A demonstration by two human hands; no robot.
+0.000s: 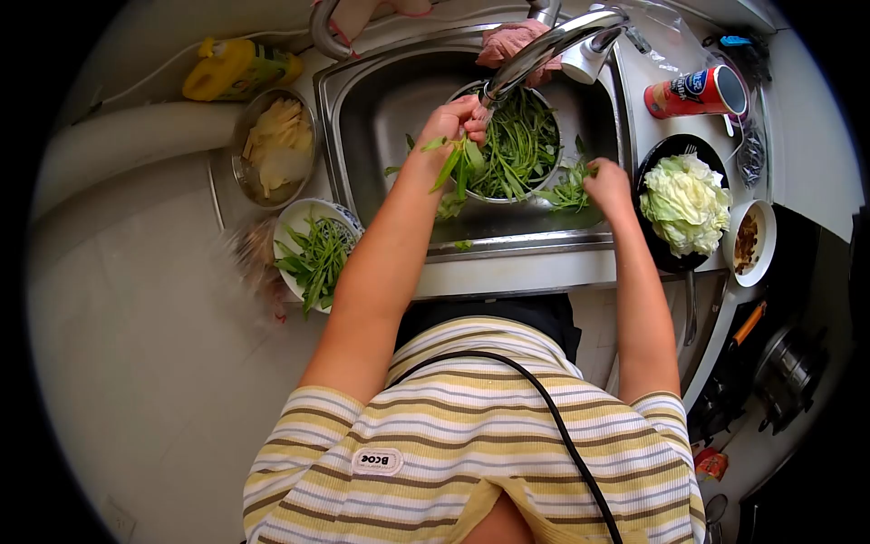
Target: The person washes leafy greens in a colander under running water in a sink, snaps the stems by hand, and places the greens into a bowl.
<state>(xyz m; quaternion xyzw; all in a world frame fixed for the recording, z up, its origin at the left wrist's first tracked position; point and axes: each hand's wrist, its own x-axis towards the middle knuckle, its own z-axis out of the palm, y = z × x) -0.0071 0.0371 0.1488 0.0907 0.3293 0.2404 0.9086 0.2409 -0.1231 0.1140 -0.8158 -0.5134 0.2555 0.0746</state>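
Observation:
My left hand (460,121) is closed around a bunch of leafy greens (465,165), right by the mouth of the chrome faucet (562,38). The leaves hang down over the near left rim of a round metal bowl, which sits in the steel sink (379,100) and is full of long green stems (524,150). To the right of that bowl, my right hand (607,188) is closed on more leafy greens (569,192), low over the sink's near right part. The fingertips of both hands are partly hidden. A few loose leaves lie in the sink.
A patterned bowl of greens (317,256) and a metal bowl of pale slices (277,145) stand left of the sink. On the right are a black pan holding cabbage (686,204), a white bowl (766,238) and a red can (696,93). A pink cloth (515,45) hangs behind.

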